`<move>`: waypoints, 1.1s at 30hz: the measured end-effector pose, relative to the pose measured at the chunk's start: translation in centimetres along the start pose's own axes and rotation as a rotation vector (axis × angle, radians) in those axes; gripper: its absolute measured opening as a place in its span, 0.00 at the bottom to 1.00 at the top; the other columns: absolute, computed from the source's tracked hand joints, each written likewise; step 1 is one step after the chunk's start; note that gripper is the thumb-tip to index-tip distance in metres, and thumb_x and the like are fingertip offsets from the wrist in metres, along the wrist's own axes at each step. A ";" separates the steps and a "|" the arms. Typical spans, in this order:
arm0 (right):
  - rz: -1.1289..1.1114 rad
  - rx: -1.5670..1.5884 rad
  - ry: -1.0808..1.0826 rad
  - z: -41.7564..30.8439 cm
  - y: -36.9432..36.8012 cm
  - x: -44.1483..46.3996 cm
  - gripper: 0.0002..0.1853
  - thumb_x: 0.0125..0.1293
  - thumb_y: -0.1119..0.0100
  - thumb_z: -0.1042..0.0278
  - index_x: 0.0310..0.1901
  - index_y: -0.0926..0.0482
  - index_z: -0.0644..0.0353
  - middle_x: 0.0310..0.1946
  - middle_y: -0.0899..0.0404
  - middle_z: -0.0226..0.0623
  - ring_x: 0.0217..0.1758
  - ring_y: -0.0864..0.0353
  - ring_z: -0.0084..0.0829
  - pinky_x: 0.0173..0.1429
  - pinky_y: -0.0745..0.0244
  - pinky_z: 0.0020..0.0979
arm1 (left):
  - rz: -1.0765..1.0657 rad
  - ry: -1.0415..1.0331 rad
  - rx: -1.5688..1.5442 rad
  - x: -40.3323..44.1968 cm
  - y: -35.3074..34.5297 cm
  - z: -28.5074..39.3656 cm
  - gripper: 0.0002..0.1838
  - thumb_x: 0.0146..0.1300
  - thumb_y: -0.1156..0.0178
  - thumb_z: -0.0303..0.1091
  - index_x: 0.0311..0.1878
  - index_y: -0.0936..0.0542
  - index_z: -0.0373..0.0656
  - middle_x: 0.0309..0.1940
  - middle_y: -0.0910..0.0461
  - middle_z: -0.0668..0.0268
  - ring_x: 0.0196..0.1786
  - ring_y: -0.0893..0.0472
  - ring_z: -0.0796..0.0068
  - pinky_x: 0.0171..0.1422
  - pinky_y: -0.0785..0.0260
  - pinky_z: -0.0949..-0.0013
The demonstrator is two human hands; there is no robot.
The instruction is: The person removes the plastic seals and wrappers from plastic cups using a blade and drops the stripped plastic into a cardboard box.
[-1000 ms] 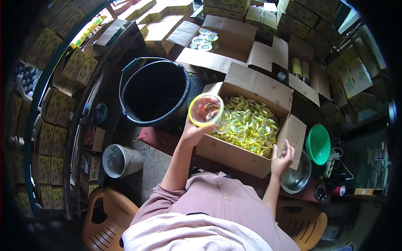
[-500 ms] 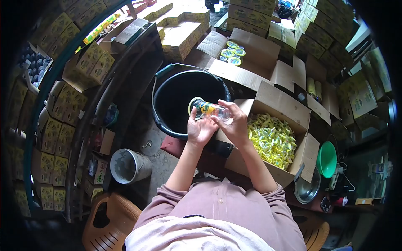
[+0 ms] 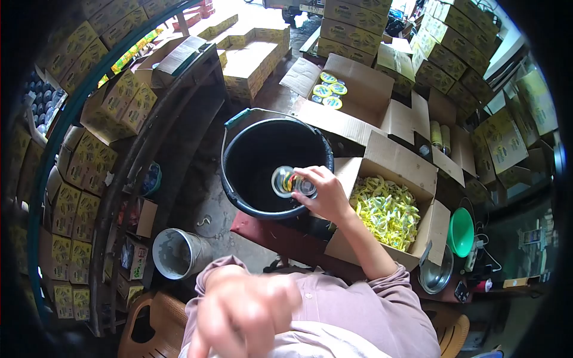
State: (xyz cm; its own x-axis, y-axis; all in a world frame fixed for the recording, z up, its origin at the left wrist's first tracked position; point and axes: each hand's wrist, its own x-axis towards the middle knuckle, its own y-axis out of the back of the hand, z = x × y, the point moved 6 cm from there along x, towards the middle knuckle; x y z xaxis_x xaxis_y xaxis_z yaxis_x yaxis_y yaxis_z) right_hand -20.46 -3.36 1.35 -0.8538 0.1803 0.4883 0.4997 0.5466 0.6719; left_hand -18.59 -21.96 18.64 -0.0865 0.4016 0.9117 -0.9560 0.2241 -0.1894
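Observation:
My right hand [image 3: 325, 194] grips a clear plastic jar [image 3: 284, 181] with a colourful printed label. The jar is tilted over the black bucket [image 3: 225, 173], its round end towards the bucket's middle. The bucket's inside is dark, so its contents cannot be made out. My left hand [image 3: 248, 313] is raised close to the camera, in front of my shirt, smeared by motion. Its fingers look bent, but whether they hold anything does not show. Right of the bucket, an open carton [image 3: 397, 158] holds a heap of small yellow-and-clear wrapped pieces [image 3: 385, 212].
Behind stands another open carton [image 3: 364, 77] with several round yellow-green lidded tubs [image 3: 327, 90]. A grey pail [image 3: 173, 253] is on the floor at left. Stacked printed boxes [image 3: 77, 209] line the left shelf. A green bowl [image 3: 461, 232] sits at right.
My left hand has let go of the jar and come back towards the camera. My right hand keeps the jar, now lower in view and turned more upright-facing. The view has shifted slightly.

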 end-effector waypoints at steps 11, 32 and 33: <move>-0.230 -0.097 -0.032 0.0 -0.4 -1.3 0.24 0.45 0.34 0.65 0.47 0.26 0.60 0.38 0.25 0.40 0.41 0.27 0.39 0.49 0.30 0.35 | -0.285 -0.063 0.001 4.0 -3.8 0.2 0.07 0.57 0.50 0.27 0.25 0.30 0.51 0.27 0.36 0.73 0.34 0.32 0.77 0.35 0.42 0.68; 0.801 -0.613 -0.696 35.5 32.2 -11.5 0.20 0.47 0.32 0.61 0.40 0.24 0.61 0.35 0.20 0.44 0.38 0.20 0.42 0.44 0.26 0.37 | 0.664 0.937 1.267 -18.1 21.9 -12.8 0.13 0.65 0.50 0.42 0.42 0.32 0.40 0.31 0.35 0.70 0.32 0.36 0.84 0.36 0.43 0.80; 0.735 -0.616 -0.687 37.5 31.8 -11.2 0.20 0.46 0.32 0.62 0.39 0.24 0.61 0.35 0.21 0.45 0.40 0.21 0.43 0.45 0.26 0.38 | 0.628 1.009 1.268 -17.7 21.5 -13.3 0.13 0.65 0.50 0.41 0.43 0.32 0.40 0.31 0.34 0.70 0.31 0.36 0.84 0.35 0.42 0.80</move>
State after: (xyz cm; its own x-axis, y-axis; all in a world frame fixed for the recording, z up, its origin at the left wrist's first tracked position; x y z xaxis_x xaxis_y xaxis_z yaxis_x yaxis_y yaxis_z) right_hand -0.46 42.68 -3.65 -0.1366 0.7926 0.5942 0.7296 -0.3253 0.6016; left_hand -33.83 -12.48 -6.44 -0.7781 0.6083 0.1569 -0.4989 -0.7502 0.4340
